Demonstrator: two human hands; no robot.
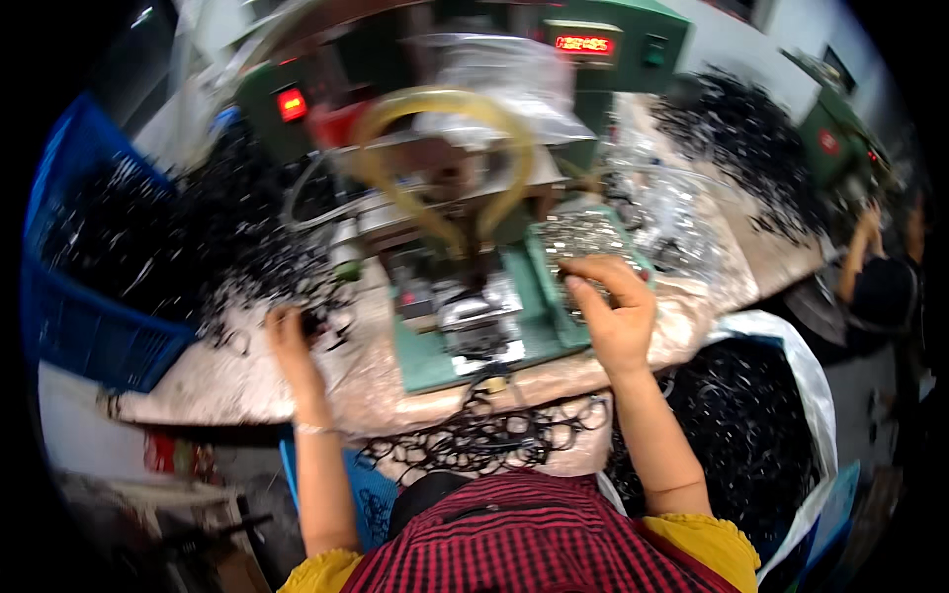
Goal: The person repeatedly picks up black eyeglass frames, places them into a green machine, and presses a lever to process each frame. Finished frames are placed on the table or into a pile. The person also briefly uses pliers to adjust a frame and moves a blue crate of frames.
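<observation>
My left hand (289,331) is out at the edge of the black pile (213,252) on the desk (356,381), fingers curled down and pressed onto a small black ring-like part (314,324) — pinching it, as far as the blur lets me judge. My right hand (615,311) is up on the shallow green tray (583,247) to the right of the small green press (465,316), fingertips drawn together over the tiny shiny pieces in it; whether a piece actually sits between them I cannot tell.

The press bed lies between my two hands, nearer the right one. From the left grip it sits to the right and a touch farther from me; from the right grip, just to the left and slightly toward me. The bed's long axis runs away from my body, toward the yellow hose loop (445,148) arching over it.

More black rings spill over the near desk edge by my lap (484,435) — another heap fills the white-lined bag (791,395) at my right. A blue crate (74,296) stands on the left. Another person (880,287) works at the far right.
</observation>
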